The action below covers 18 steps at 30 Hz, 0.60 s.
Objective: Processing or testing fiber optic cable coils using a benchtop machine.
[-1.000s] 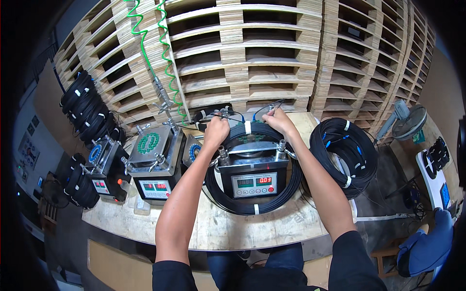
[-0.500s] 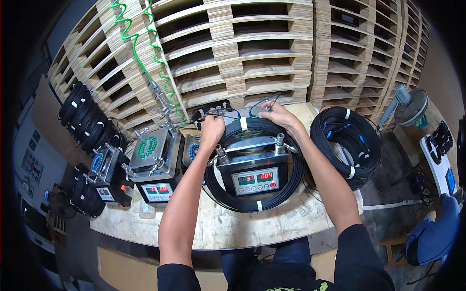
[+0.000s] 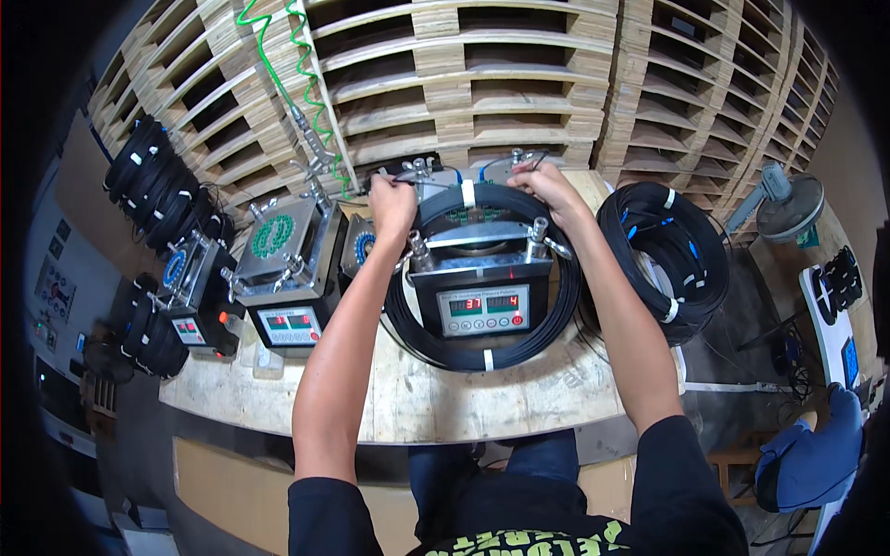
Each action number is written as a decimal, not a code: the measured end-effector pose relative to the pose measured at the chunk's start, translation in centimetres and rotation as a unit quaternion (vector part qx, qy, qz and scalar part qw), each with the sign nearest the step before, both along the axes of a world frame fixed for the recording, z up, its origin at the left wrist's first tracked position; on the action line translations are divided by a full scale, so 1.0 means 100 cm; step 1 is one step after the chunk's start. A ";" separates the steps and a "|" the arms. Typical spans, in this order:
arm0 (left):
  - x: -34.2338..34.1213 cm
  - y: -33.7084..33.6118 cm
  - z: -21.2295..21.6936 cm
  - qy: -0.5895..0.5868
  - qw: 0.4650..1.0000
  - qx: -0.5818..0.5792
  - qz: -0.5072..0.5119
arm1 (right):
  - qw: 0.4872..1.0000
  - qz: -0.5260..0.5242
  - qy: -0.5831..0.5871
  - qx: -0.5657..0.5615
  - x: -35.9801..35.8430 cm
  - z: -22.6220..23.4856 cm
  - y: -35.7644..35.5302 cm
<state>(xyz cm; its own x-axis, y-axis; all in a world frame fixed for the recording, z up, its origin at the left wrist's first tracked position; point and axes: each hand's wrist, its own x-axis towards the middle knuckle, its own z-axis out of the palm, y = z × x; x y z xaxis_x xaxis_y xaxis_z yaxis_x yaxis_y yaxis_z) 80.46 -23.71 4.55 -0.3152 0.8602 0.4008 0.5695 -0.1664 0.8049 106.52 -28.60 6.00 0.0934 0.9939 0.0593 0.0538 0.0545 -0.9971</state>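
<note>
A grey metal box machine [image 3: 482, 278] with a red digital readout stands on the wooden bench [image 3: 445, 398]. A coil of black cable [image 3: 491, 352], bound with white ties, lies looped around it. My left hand [image 3: 393, 206] is at the machine's far left corner, fingers pinched on a thin cable end near a clamp. My right hand [image 3: 547, 188] reaches to the far right corner and pinches another thin cable end there. Both forearms stretch over the coil.
A second similar machine [image 3: 283, 269] and a third [image 3: 190, 292] stand to the left. Stacked black cable coils [image 3: 663, 250] lie right of the machine, more coils [image 3: 153, 181] far left. Wooden pallets [image 3: 482, 83] rise behind the bench, with a green spiral hose [image 3: 292, 65]. A fan [image 3: 788, 199] stands right.
Both hands stay at the machine's far corners; the left hand has shifted slightly outward to the left. The view has tilted a little.
</note>
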 end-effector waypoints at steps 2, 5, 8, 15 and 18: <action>-0.003 -0.007 -0.002 -0.068 0.985 0.158 0.004 | 1.000 0.006 -0.025 -0.008 -0.003 0.007 -0.003; 0.011 -0.025 0.019 -0.064 0.968 0.230 -0.080 | 0.997 -0.046 -0.048 0.031 0.005 -0.002 0.007; 0.014 -0.034 0.032 0.012 0.950 0.260 -0.173 | 0.995 -0.038 -0.053 0.072 0.004 -0.009 0.010; 0.034 -0.057 0.064 0.199 0.891 0.177 -0.367 | 0.995 -0.037 -0.050 0.075 -0.001 -0.012 0.003; 0.041 -0.057 0.071 0.182 0.900 0.134 -0.373 | 0.996 -0.023 -0.069 0.060 0.003 -0.013 0.010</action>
<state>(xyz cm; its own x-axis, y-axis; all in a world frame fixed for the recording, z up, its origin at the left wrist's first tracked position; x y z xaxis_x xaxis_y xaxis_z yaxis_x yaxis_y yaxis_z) 84.51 -29.37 11.70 0.5036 0.6358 0.5849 0.4372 -0.7715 0.4622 106.83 -27.58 4.65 0.1210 0.9736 0.1936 0.1956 0.1678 -0.9662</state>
